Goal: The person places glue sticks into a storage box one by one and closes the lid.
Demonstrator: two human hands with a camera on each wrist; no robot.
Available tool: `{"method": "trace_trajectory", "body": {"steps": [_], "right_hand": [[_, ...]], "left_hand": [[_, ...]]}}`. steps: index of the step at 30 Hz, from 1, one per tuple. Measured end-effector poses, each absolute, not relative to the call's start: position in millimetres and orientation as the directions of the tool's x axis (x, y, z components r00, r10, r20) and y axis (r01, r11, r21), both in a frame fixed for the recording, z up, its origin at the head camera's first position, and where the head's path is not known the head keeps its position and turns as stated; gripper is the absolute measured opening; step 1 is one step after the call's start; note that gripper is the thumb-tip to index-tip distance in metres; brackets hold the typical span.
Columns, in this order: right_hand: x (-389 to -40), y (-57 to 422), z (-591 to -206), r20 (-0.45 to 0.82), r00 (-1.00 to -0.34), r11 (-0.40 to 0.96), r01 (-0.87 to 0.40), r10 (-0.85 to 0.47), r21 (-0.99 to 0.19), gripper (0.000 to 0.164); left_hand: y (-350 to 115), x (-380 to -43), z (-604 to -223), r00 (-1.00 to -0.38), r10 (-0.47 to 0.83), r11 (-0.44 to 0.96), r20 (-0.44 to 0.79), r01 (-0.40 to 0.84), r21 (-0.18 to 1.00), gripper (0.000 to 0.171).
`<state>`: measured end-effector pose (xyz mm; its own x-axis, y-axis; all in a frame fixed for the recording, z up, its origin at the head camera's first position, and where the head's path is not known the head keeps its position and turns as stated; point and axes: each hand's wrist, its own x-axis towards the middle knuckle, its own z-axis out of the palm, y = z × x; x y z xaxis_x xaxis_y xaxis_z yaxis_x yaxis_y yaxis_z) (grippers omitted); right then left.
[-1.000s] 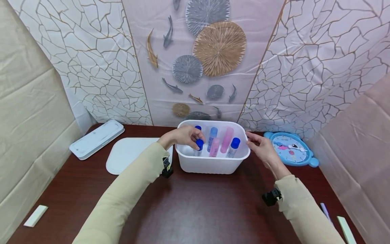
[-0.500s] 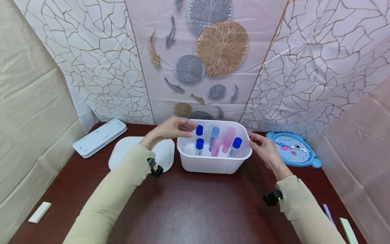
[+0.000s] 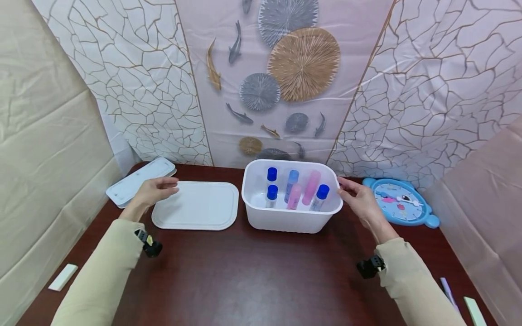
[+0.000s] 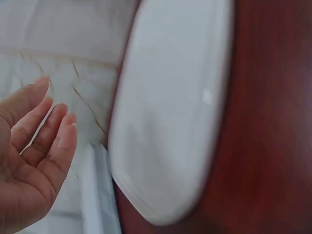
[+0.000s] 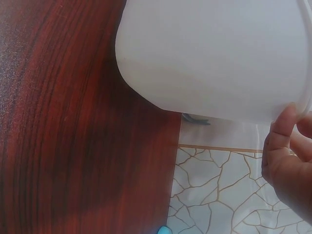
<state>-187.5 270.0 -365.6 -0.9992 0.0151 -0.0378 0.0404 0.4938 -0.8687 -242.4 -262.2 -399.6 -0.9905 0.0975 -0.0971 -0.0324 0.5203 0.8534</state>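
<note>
A white plastic bin (image 3: 291, 222) stands at the back middle of the table. Inside it, several small tubes stand upright: clear ones with dark blue caps (image 3: 272, 192), a light blue tube (image 3: 291, 185) and pink tubes (image 3: 311, 186). My right hand (image 3: 360, 201) pinches the bin's right rim between thumb and fingers; the right wrist view shows the thumb (image 5: 285, 127) against the wall below the rim. My left hand (image 3: 157, 192) hovers, holding nothing, over the left end of a flat white lid (image 3: 200, 206). Its fingers (image 4: 58, 141) are loosely bent and apart from the thumb.
A long white case (image 3: 140, 179) lies at the back left. On the right is a light blue cartoon clock (image 3: 401, 201). A white bar (image 3: 63, 277) lies near the left edge; a purple pen (image 3: 448, 292) and a pale green bar (image 3: 475, 310) lie front right.
My left hand has let go of a blue-capped tube in the bin, leaving it upright, and moved left out of the bin to above the lid. The right hand stays at the rim.
</note>
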Motion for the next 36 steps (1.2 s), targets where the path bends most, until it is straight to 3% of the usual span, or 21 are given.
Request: {"method": "trace_trajectory", "body": {"steps": [13,22,36], "right_hand": [[-188,271,-365,-0.041,-0.999,0.498,0.05,0.028,-0.866,0.049],[-189,270,-366,-0.028,-0.999,0.496,0.033,0.017,-0.867,0.05],[-189,268,-366,-0.036,-0.999,0.503,0.039,0.017,-0.863,0.049]], "left_hand": [[-295,-229,-435,-0.986,-0.123,0.544,-0.114,-0.163,0.823,0.048],[-297,-229,-446,-0.978,-0.185,0.537,-0.094,-0.181,0.824,0.043],[-308,-228,-452,-0.963,-0.195,0.494,-0.187,-0.261,0.829,0.041]]}}
